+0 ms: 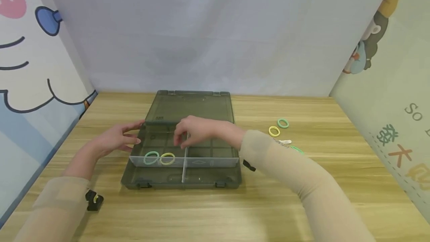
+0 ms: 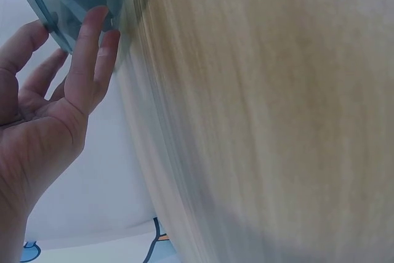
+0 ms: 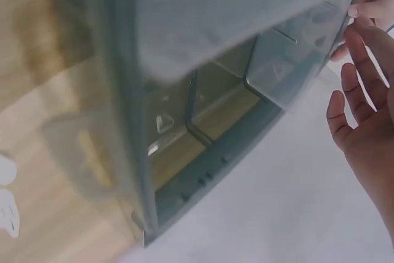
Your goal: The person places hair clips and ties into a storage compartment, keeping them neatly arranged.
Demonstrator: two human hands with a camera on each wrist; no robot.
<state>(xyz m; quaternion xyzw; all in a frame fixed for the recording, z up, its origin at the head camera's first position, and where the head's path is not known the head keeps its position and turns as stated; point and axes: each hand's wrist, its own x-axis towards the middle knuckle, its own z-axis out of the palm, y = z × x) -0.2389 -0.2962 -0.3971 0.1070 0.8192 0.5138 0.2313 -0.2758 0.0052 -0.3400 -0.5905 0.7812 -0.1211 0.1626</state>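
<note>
A translucent grey divided box point(image 1: 211, 180) lies on the table, its lid point(image 1: 196, 105) folded back. My left hand point(image 1: 115, 139) is at the box's left side, fingertips touching the wall with fingers fairly straight. In the left wrist view its fingers point(image 2: 89, 60) meet a corner of the box. Over the back left part of the box hovers my right hand point(image 1: 196, 132), fingers bent loosely downward. The right wrist view shows that hand point(image 3: 369, 109) with nothing in its fingers. A green hair tie point(image 1: 151, 158) and a yellow hair tie point(image 1: 167, 158) overlap the long divider point(image 1: 211, 162) on the left.
Right of the box, the wooden table point(image 1: 268, 208) bears another yellow hair tie point(image 1: 274, 131), another green hair tie point(image 1: 283, 123), a white hair clip point(image 1: 285, 142) and a thin green item point(image 1: 297, 149), partly behind the right sleeve. A pale cloth point(image 1: 208, 47) hangs behind.
</note>
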